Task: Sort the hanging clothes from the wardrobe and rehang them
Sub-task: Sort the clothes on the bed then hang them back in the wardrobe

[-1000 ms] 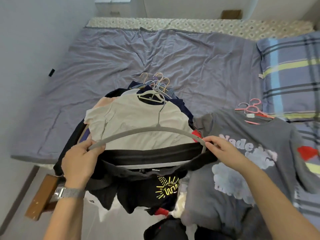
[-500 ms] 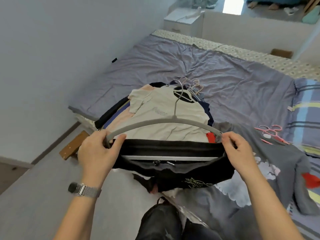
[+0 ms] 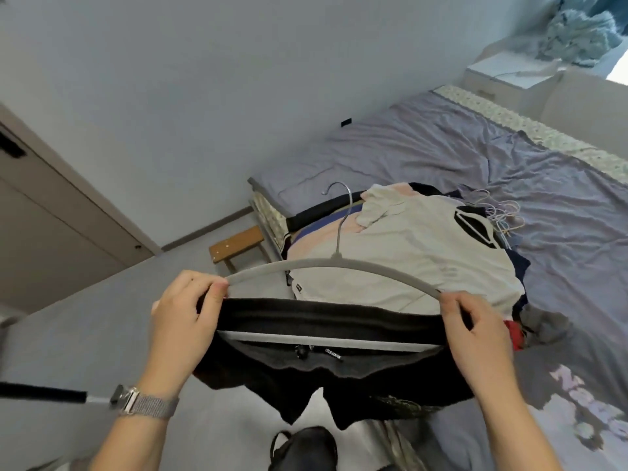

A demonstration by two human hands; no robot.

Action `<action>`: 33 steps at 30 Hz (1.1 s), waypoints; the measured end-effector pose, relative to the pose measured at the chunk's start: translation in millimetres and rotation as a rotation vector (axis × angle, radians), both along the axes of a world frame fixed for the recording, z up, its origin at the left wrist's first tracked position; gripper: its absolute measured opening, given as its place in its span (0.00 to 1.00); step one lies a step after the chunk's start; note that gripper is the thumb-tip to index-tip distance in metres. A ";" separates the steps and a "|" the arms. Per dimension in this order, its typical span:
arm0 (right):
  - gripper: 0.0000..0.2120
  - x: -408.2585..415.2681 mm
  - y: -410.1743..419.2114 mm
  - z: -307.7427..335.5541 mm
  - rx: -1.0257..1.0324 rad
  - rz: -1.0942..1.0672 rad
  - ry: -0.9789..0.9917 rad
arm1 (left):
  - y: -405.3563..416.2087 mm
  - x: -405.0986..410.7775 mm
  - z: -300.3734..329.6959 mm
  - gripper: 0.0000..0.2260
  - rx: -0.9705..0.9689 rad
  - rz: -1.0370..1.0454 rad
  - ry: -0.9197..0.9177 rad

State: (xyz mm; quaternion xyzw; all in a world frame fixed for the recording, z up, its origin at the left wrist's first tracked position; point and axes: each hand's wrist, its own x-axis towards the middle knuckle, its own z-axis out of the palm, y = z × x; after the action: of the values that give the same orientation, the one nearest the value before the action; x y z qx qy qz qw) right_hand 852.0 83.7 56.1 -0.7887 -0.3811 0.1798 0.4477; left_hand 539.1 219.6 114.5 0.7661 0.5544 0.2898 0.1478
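The left hand (image 3: 183, 311) curls round one end of a grey hanger (image 3: 334, 266) and the right hand (image 3: 475, 331) grips the other end, each also pinching the black garment (image 3: 326, 362) draped over its lower bar. The hanger is held in the air above the floor, just off the bed's (image 3: 424, 154) near edge. Behind it, a pile of clothes (image 3: 407, 246) on hangers lies at that edge of the bed.

Bed (image 3: 424, 154) with clothes heaped on it.
Beyond the held hanger, a pile (image 3: 407, 253) of garments lies on the purple sheet, a cream shirt on top, loose hangers (image 3: 503, 212) at its far side. Right of the grip lies a grey printed shirt (image 3: 577, 402). Left of the grip, a wooden stool (image 3: 238, 244) stands on the floor (image 3: 85, 334).
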 end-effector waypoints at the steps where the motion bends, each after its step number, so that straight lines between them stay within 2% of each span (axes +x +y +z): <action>1: 0.16 -10.2 11.6 0.1 -0.001 0.022 -0.020 | 3.6 -11.7 -2.0 0.08 -0.030 0.040 -0.011; 3: 0.20 -34.1 38.2 2.2 -0.009 0.054 -0.041 | 16.0 -36.5 -8.7 0.08 -0.119 0.183 -0.092; 5: 0.20 -63.0 70.6 4.1 -0.015 0.087 -0.038 | 36.5 -67.2 -15.4 0.08 -0.227 0.349 -0.253; 8: 0.18 -110.3 123.5 6.9 -0.007 0.131 -0.056 | 74.6 -119.2 -18.6 0.07 -0.281 0.457 -0.344; 16: 0.11 -200.9 234.5 -5.9 -0.037 0.206 0.035 | 159.5 -210.7 -12.9 0.13 -0.139 0.527 -0.138; 20: 0.13 -226.0 283.9 -14.7 -0.070 0.222 0.123 | 215.5 -231.2 -16.0 0.16 -0.087 0.519 -0.112; 26: 0.11 -229.3 389.8 -32.1 -0.104 0.263 0.161 | 312.6 -231.2 -31.7 0.16 -0.107 0.567 -0.089; 33: 0.08 -200.3 530.9 -19.6 -0.061 0.335 0.141 | 424.8 -212.3 -21.3 0.15 -0.133 0.634 -0.068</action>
State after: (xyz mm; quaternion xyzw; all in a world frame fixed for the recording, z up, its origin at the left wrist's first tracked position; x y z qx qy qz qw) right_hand 651.7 614.6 36.5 -0.7129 -0.4691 0.3180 0.4131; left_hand 326.8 644.4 93.2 0.5337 0.7778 0.3101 0.1184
